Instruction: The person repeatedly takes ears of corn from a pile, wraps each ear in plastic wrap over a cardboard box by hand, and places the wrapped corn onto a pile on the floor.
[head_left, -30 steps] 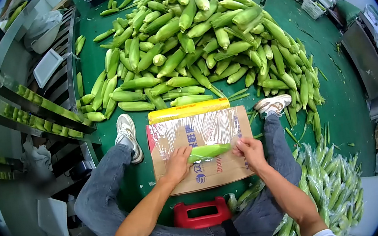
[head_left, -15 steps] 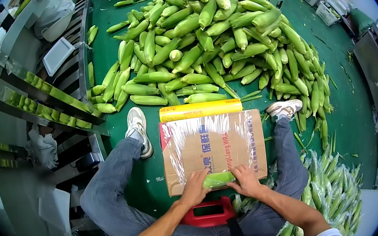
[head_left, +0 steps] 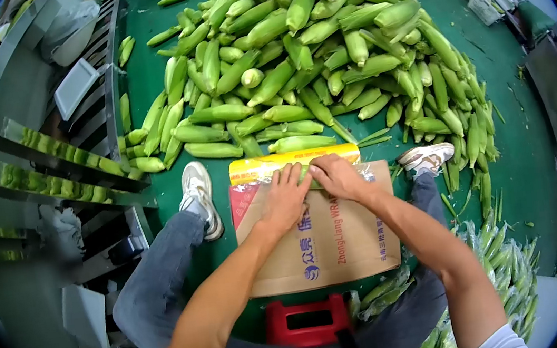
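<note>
L hand & R hand on corn

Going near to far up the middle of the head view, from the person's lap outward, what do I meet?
Red plastic stool → flat printed cardboard → yellow roll → big heap of green corn ears.

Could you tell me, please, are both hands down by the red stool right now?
No, both hands are at the far edge of the cardboard, beside the yellow roll.
</note>
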The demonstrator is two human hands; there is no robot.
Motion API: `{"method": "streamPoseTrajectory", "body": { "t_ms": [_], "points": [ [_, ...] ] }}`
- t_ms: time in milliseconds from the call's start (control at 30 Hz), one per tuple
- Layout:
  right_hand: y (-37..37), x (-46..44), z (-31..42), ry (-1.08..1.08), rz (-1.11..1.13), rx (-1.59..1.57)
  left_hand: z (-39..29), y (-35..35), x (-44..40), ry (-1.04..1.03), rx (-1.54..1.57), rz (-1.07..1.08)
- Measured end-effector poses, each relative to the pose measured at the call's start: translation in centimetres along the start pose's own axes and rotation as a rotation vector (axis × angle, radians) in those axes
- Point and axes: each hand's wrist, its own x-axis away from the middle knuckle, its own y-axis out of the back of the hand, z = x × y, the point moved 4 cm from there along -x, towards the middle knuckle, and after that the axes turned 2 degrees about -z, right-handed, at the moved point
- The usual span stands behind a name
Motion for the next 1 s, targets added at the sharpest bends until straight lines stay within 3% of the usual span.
{"method": "streamPoseTrajectory", "body": {
  "t_ms": [100, 200, 233, 300, 400, 500, 633, 667, 867, 900, 933, 967, 1000],
  "points": [
    [0.5, 1.3, -0.5, -0.173, 0.205, -0.068, 1.1, -4.1, -1.4, 0.166, 0.126, 0.293],
    [1.1, 3.9, 1.1, 0.005, 0.084, -0.008, 0.1, -2.6, 0.2, 0.169, 0.262, 0.207],
    [0.3, 5.3, 1.3, 0.102, 0.001, 0.298, -0.2, -1.9, 0.6, 0.151, 0.274, 0.212],
    [-0.2, 7.7, 2.8, 0.118, -0.069, 0.461, -2.0, -1.1, 3.4, 0.138, 0.257, 0.161],
    [-1.0, 10.0, 3.1, 0.118, -0.115, 0.405, -3.5, -1.0, 6.4, 0.159, 0.274, 0.149],
    [0.1, 11.3, 2.7, -0.066, -0.006, 0.163, -3.3, -2.3, 6.8, 0.196, 0.382, 0.275],
    [-1.1, 10.5, 2.0, -0.027, 0.031, 0.062, -2.9, -2.0, 5.7, 0.103, 0.363, 0.285],
    [-2.0, 10.3, 2.0, -0.050, 0.183, 0.156, -3.2, -2.1, 6.0, 0.101, 0.368, 0.299],
    [-2.3, 10.0, 3.8, -0.117, 0.356, 0.363, -6.1, -3.6, 8.0, 0.189, 0.482, 0.474],
    [-2.1, 9.7, 3.8, -0.133, 0.359, 0.380, -7.7, -2.2, 8.6, 0.043, 0.460, 0.580],
    [-2.5, 9.7, 3.6, -0.148, 0.359, 0.391, -9.2, -3.5, 11.2, 0.024, 0.563, 0.641],
    [-3.1, 9.7, 3.3, -0.165, 0.355, 0.396, -11.2, -3.7, 13.8, 0.035, 0.663, 0.833],
    [-3.5, 9.6, 2.7, -0.162, 0.351, 0.381, -13.0, 0.6, 14.7, 0.172, 1.009, 0.819]
  ]
}}
